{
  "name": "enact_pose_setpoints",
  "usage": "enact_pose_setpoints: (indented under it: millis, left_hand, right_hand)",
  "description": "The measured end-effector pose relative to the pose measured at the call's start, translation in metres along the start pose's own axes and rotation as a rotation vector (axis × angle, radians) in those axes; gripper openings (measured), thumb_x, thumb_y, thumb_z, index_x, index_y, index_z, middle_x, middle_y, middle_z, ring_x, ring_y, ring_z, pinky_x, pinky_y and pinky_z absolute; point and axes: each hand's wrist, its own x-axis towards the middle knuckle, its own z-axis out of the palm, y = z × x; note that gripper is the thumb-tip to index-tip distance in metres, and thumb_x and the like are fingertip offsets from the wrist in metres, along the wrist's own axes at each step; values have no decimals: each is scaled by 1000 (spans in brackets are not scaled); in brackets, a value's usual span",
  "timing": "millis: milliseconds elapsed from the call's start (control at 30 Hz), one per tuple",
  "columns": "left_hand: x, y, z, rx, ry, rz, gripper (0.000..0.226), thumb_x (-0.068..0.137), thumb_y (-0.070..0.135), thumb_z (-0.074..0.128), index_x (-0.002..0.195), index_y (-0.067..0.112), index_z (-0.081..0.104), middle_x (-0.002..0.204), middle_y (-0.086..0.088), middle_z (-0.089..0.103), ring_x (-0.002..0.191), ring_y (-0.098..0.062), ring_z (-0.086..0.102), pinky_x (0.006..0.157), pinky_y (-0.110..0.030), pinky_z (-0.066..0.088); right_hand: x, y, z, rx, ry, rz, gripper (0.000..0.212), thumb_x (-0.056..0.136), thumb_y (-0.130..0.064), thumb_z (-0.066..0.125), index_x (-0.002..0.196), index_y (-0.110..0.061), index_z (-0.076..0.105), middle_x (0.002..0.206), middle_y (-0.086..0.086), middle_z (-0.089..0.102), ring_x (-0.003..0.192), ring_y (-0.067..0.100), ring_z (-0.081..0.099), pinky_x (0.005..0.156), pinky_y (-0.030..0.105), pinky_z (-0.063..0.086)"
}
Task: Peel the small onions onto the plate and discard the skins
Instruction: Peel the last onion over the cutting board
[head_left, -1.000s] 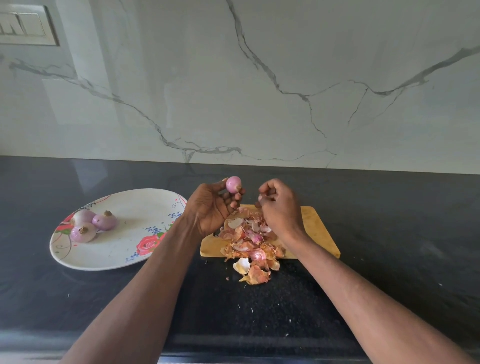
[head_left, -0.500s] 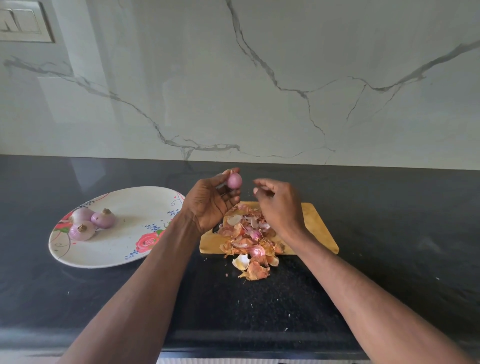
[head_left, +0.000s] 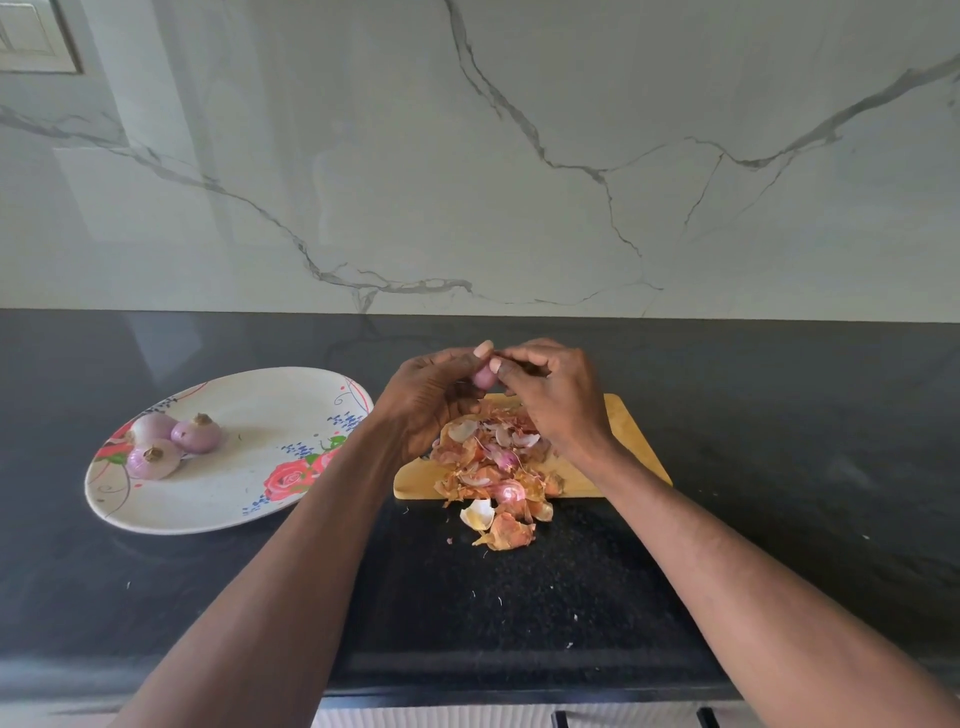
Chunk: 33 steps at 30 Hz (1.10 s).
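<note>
A: Item under work?

B: One small onion (head_left: 483, 375), pinkish, held in the air above the far edge of the cutting board (head_left: 631, 441). It sits between both hands, mostly hidden by them.

A: State of the fingers?

B: The left hand (head_left: 431, 397) curls around the onion from its 9 o'clock side, thumb tip raised above it. The right hand (head_left: 556, 395) meets it from 3 o'clock, its fingers (head_left: 511, 364) bent and pinching at the top of the onion. Whether they grip loose skin or the bulb itself, I cannot tell.

A: Waste?

B: A heap of skins (head_left: 493, 462), orange, pink and white, covers the left half of the board directly below the hands. It spills over the near edge at 6 o'clock onto the black surface (head_left: 779, 415), where several larger pieces lie. Small flecks are scattered on the surface nearer the person.

A: Finished stock?

B: Three peeled onions (head_left: 171, 441), clustered and touching, at the 9 o'clock end of an oval plate (head_left: 249, 488) with a rose pattern. The plate rests on the surface at 9 o'clock from the board, apart from it; the left forearm crosses over its right rim.

A: Surroundings?

B: A pale marble-veined wall (head_left: 519, 156) stands behind the surface at 12 o'clock. A switch panel (head_left: 31, 36) shows at the upper left corner.
</note>
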Motion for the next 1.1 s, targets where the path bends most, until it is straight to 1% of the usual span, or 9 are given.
enact_pose_setpoints:
  millis: [100, 167, 233, 367, 433, 567, 733, 900, 1100]
  left_hand:
    - [-1, 0, 3, -38, -18, 17, 30, 79, 19, 73, 103, 1, 72, 87, -10, 72, 72, -14, 64, 60, -22, 55]
    - [-1, -1, 3, -32, -42, 32, 33, 77, 13, 72, 107, 1, 71, 92, -11, 73, 76, -14, 67, 62, -23, 55]
    - [0, -2, 1, -6, -35, 42, 32, 78, 14, 72, 108, 2, 71, 93, -12, 73, 77, -16, 68, 61, -24, 56]
    - [4, -4, 0, 67, 32, 21, 28, 94, 27, 66, 100, 0, 72, 89, -15, 68, 69, -19, 64, 57, -27, 54]
    - [4, -6, 1, 150, 46, 27, 32, 98, 31, 61, 96, 0, 71, 87, -16, 65, 65, -18, 60, 55, -28, 52]
    - [1, -8, 5, 319, 39, 71, 39, 101, 36, 57, 95, 2, 73, 83, -13, 59, 64, -17, 54, 51, -28, 45]
    - [1, -7, 3, 406, 32, 134, 42, 101, 35, 58, 97, -4, 73, 83, -17, 55, 61, -19, 45, 45, -26, 39]
    - [-2, -9, 3, 506, 3, 161, 43, 104, 31, 54, 97, -8, 70, 82, -20, 55, 66, -27, 43, 47, -27, 36]
    - [-7, -7, 3, 439, -101, 178, 39, 104, 26, 53, 102, -9, 71, 84, -19, 57, 68, -27, 44, 51, -28, 39]
  right_hand:
    - [2, 2, 0, 40, 14, 89, 11, 94, -15, 68, 91, -13, 79, 82, -6, 75, 75, 6, 70, 71, 27, 60]
    - [3, 4, -2, 27, 13, 108, 14, 95, -14, 66, 87, -20, 76, 83, -7, 75, 77, 8, 70, 72, 28, 60]
    - [4, 5, -2, -25, -23, 62, 17, 95, -13, 66, 87, -24, 75, 87, -10, 73, 82, 7, 69, 73, 25, 57]
    - [3, 6, -5, -184, -55, -118, 11, 90, -9, 71, 99, -8, 77, 90, -1, 70, 76, 7, 64, 65, 13, 51]
    - [3, 7, -7, -259, -78, -194, 8, 90, -10, 70, 90, -7, 77, 82, -2, 66, 68, 8, 59, 57, 13, 45]
    - [4, 10, -8, -404, -92, -241, 23, 94, -13, 64, 72, -7, 64, 71, 0, 54, 57, 11, 44, 49, 15, 26]
    - [4, 7, -8, -491, -177, -270, 20, 97, -16, 61, 82, -3, 66, 79, 0, 51, 61, 14, 46, 50, 16, 28]
    - [0, 7, -6, -545, -161, -336, 31, 96, -21, 63, 73, -1, 65, 71, 0, 48, 53, 18, 43, 45, 20, 22]
    - [0, 4, -3, -354, -10, -158, 50, 88, -45, 64, 56, -6, 65, 51, 3, 54, 45, 17, 41, 41, 34, 27]
